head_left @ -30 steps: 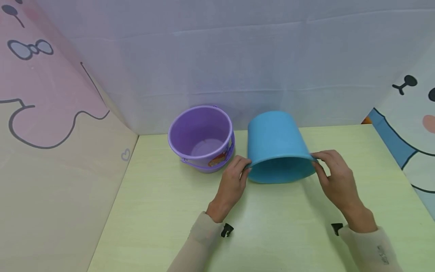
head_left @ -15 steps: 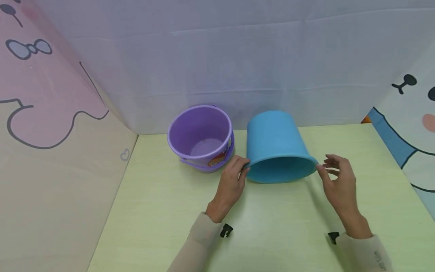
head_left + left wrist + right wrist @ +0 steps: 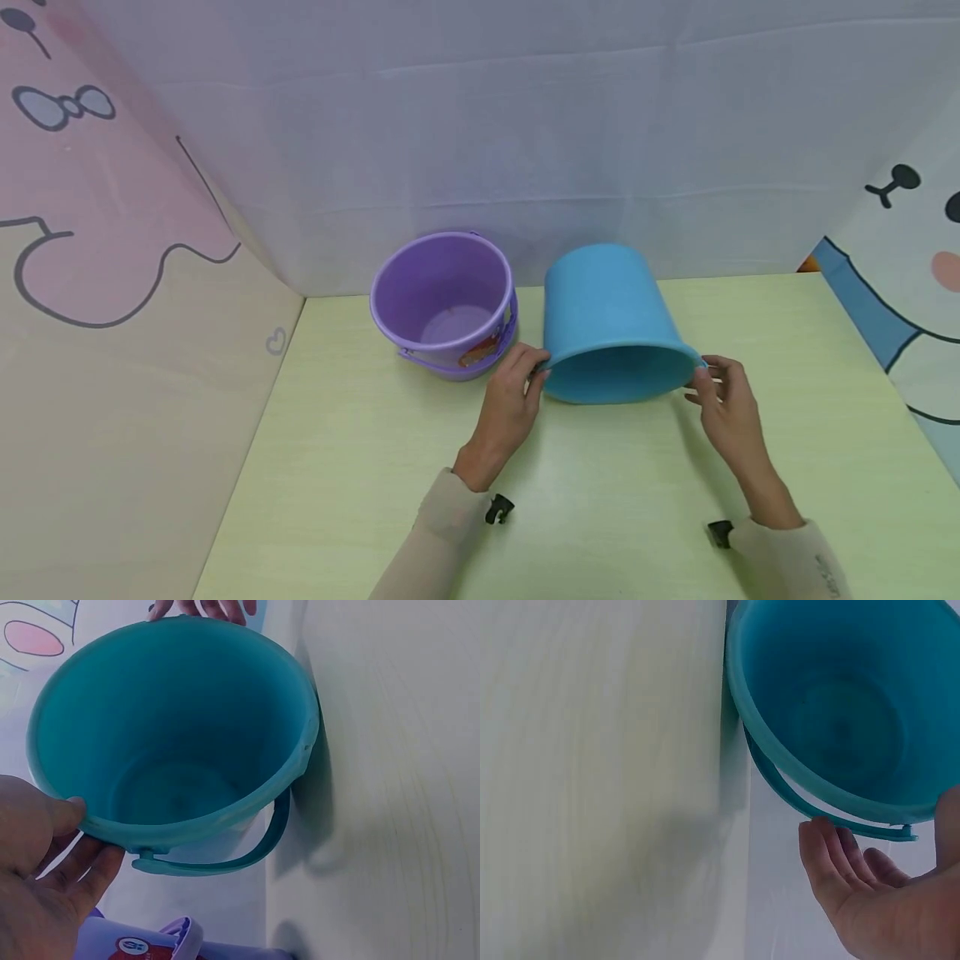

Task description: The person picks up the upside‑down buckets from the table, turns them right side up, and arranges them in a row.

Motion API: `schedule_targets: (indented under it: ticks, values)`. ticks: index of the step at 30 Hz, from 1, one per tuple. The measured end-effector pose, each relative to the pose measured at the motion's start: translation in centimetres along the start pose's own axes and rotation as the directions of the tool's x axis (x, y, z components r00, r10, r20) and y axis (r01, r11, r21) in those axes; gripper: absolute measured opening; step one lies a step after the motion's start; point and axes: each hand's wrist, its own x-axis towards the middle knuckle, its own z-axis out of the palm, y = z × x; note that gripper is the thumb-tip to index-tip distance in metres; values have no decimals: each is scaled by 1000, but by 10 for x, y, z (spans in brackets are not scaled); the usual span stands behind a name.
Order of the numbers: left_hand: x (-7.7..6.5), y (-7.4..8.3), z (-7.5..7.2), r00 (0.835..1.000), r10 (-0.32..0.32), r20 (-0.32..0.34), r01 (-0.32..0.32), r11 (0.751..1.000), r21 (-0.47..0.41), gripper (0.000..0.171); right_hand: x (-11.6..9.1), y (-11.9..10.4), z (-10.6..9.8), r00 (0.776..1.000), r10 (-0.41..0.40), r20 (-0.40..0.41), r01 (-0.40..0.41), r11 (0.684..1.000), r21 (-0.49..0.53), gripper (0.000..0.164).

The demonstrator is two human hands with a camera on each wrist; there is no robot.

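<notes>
A light blue plastic bucket point(image 3: 609, 300) lies on its side on the table, its mouth facing me. My left hand point(image 3: 501, 421) pinches the left side of its rim between thumb and fingers. At the rim's right side is my right hand point(image 3: 733, 421), thumb at the edge and fingers loosely bent behind it. In the right wrist view, those fingertips point(image 3: 810, 832) are right at the bucket's blue handle point(image 3: 784, 789), which hangs along the lower side of the rim. The bucket's inside shows bare in the left wrist view.
A purple bucket point(image 3: 386, 292) stands upright close to the left of the blue one, its handle lowered at the front. Behind both rises a pale cloth wall point(image 3: 525, 125). Printed panels flank the light wooden table point(image 3: 360, 500). Small black clips point(image 3: 498, 508) sit by the sleeves.
My right hand first held the right rim, then opened its fingers away from it, and now has them behind the rim near the handle. The left hand and both buckets stay put.
</notes>
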Motion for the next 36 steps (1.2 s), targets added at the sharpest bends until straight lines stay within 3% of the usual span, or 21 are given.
schedule_targets:
  ticks: [5, 13, 27, 36]
  values:
    - [-1, 0, 0, 1000, -4, -5, 4, 1000, -17, 17, 0, 4, 0, 998, 11, 56, -14, 999, 43, 44]
    - [-2, -1, -1, 1000, -14, -7, 14, 1000, -15, 18, -1, 4, 1, 996, 45, 74, -51, 996, 77, 41]
    - [-2, -3, -1, 999, -30, -20, 29, 998, -54, 12, -2, 4, 2, 998, -50, 40, 46, 994, 97, 33]
    - [1, -4, -1, 998, -47, -35, 43, 995, -88, 10, 1, -1, 1, 997, -64, 32, 60, 993, 103, 31]
